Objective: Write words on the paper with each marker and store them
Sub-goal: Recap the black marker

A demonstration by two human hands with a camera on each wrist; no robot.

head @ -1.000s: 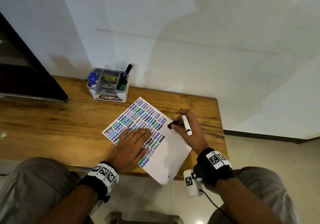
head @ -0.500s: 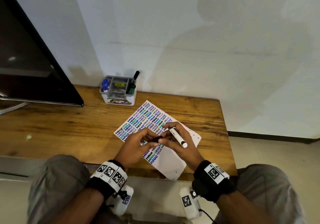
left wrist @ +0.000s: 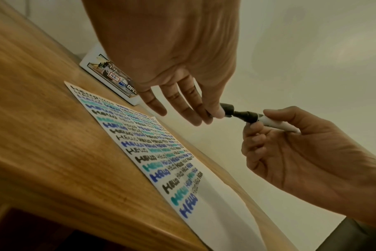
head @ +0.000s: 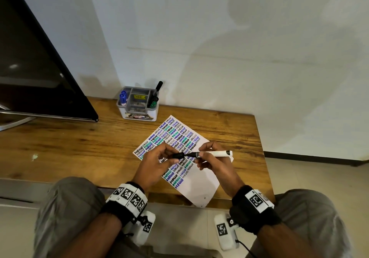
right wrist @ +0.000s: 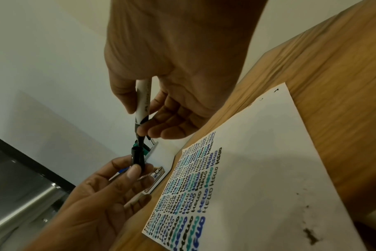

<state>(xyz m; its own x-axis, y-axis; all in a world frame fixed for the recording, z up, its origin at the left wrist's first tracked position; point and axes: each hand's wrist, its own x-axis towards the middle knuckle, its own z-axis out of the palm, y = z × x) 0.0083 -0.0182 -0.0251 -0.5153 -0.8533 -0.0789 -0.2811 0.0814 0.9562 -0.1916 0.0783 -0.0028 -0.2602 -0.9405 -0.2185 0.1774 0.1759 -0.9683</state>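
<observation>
The left hand (head: 157, 166) pinches a black cap (head: 178, 155) between thumb and fingertips, its other fingers loosely spread. The right hand (head: 214, 163) grips the white marker (head: 214, 153) by its barrel. Marker and cap lie on one line, left to right, above the paper (head: 199, 182); the cap's open mouth faces the black tip, almost touching. Capping looks to be the step, needing a straight push along that axis. The organiser (head: 137, 112) stands further back on the worktop (head: 69, 148), nearer the left hand.
</observation>
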